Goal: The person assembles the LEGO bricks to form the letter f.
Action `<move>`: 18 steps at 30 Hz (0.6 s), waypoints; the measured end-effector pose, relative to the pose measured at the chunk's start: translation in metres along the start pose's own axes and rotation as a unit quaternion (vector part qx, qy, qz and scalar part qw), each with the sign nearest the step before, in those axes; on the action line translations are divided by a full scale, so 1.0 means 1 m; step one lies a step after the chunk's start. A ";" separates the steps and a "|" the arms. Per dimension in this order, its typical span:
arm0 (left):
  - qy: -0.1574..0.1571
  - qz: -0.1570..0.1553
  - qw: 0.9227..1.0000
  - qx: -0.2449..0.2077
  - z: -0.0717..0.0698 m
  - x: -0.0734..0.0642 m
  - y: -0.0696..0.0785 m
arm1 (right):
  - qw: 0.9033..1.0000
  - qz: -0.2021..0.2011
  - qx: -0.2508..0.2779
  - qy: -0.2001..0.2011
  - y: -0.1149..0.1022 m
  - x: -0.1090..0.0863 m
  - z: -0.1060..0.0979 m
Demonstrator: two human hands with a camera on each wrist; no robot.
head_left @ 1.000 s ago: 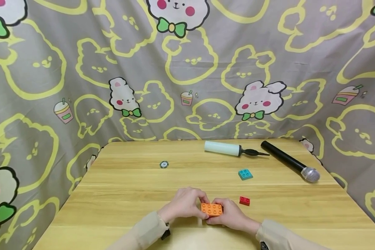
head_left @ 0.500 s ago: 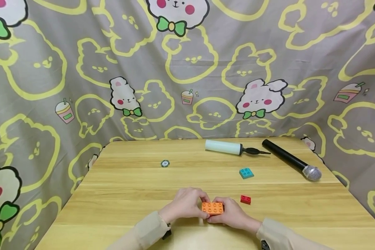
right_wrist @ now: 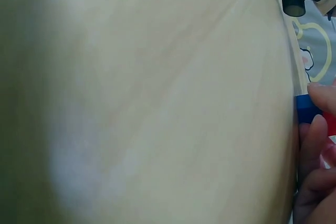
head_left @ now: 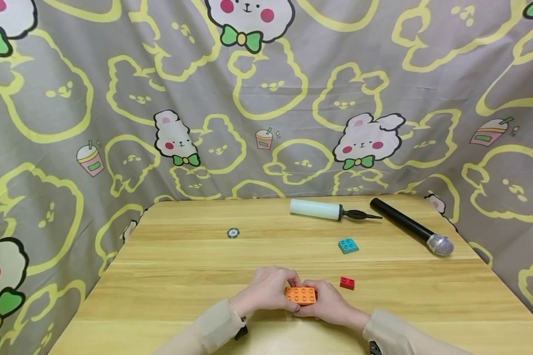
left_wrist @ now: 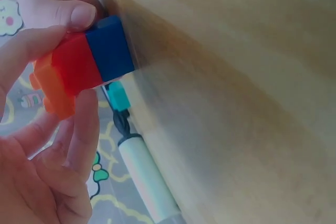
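Both hands grip a stack of toy building bricks low over the table's near part. In the head view the orange brick on top shows its studs. Below it, the left wrist view shows a red brick and a blue brick at the bottom. My left hand pinches the orange and red part between thumb and fingers. From the other side my right hand holds the stack, its thumb near the blue brick. Fingers hide parts of the bricks. Whether the blue brick touches the table, I cannot tell.
A small red brick lies just right of the hands, with a teal brick farther back. Behind are a pale hand pump and a black microphone. A poker chip lies back left. Patterned cloth hangs behind the table.
Both hands keep their grip on the brick stack, nearly in place. The left hand shifts very slightly toward the right hand. The head view also sways slightly.
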State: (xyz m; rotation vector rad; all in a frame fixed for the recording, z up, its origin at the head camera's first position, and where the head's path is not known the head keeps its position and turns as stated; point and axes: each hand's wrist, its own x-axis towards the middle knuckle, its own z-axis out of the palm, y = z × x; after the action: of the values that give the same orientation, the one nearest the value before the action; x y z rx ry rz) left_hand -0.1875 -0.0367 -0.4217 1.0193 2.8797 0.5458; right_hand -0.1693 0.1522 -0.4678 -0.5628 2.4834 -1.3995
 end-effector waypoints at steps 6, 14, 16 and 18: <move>0.007 -0.010 1.000 -0.017 0.002 0.000 0.001 | 1.000 -0.007 -0.009 -0.008 -0.002 -0.003 -0.004; -0.001 -0.019 0.999 -0.032 0.001 -0.002 0.001 | 0.997 -0.035 -0.071 -0.013 -0.008 -0.021 -0.030; -0.002 -0.017 0.999 -0.032 0.000 -0.002 0.002 | 0.997 -0.035 -0.063 -0.013 -0.010 -0.026 -0.039; -0.002 -0.015 0.999 -0.030 0.000 -0.001 0.002 | 0.998 -0.031 -0.052 -0.013 -0.011 -0.029 -0.049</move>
State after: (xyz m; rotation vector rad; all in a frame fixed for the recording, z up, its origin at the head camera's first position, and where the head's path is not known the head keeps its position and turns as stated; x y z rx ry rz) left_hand -0.1855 -0.0362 -0.4215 0.9670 2.8511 0.6230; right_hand -0.1598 0.1972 -0.4331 -0.6799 2.5495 -1.2811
